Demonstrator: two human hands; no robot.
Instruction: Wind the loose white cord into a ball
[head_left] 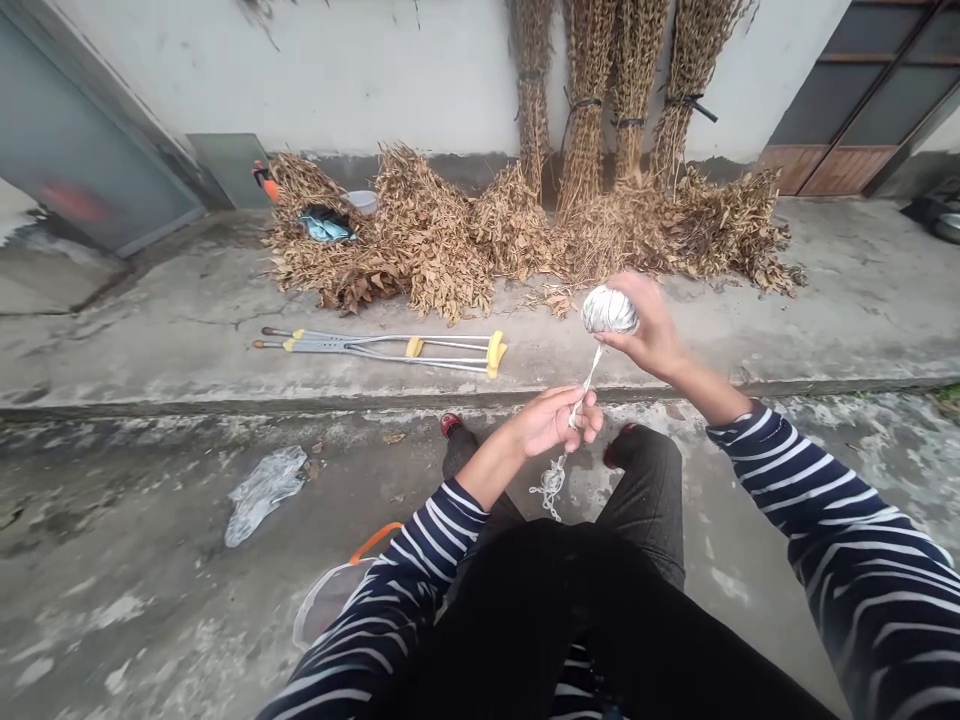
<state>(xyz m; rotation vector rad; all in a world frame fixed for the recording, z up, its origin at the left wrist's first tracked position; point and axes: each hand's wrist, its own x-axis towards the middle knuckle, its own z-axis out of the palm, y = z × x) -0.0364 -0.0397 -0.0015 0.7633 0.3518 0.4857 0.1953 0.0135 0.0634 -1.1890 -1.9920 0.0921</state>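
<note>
On my feed, the right hand (649, 326) curls its fingers around the white ball (606, 311), above the left hand (556, 420), whose bent fingers close on the strand (592, 371) running down from it. I'd want that strand just taut — and the loops (553, 484) below hanging free, lest they knot.

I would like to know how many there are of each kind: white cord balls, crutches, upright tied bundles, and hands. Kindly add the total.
White cord ball: 1
Crutches: 2
Upright tied bundles: 4
Hands, left and right: 2
Total: 9
</note>
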